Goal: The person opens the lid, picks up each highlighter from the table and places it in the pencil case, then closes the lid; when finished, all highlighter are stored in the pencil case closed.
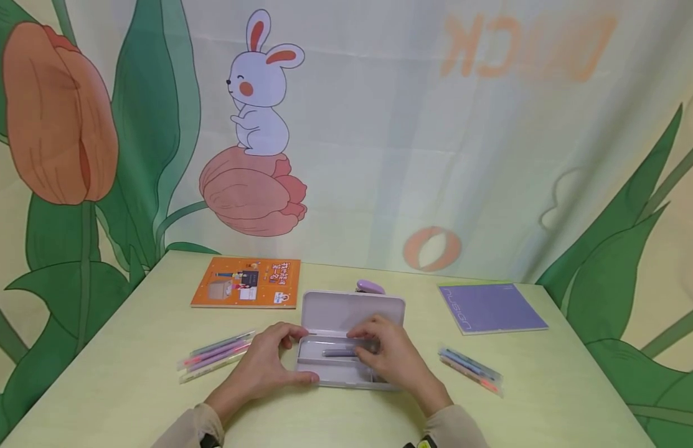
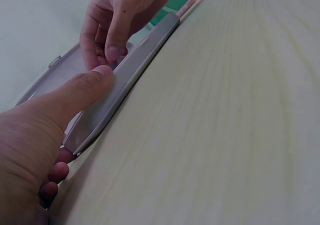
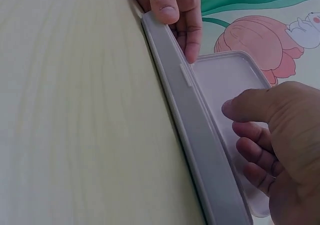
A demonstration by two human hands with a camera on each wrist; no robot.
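L hand [image 1: 268, 364] fingers curled, thumb out; R hand [image 1: 393, 354] fingers bent down, both forearms low.

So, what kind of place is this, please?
Probably a child's study desk or a staged school corner. A pale table stands before a cartoon rabbit-and-tulip backdrop, with an open pencil case, loose pens and notebooks on it.

The backdrop cloth [image 1: 380, 124] behind the surface's far edge carries large pale orange letters, mirrored, that read "DUCK" when reversed. The purple notebook [image 1: 490, 307] at the far right corner bears pale lettering along its left edge, too faint to read surely. The orange booklet [image 1: 246, 282] at the far left has print too small to read.
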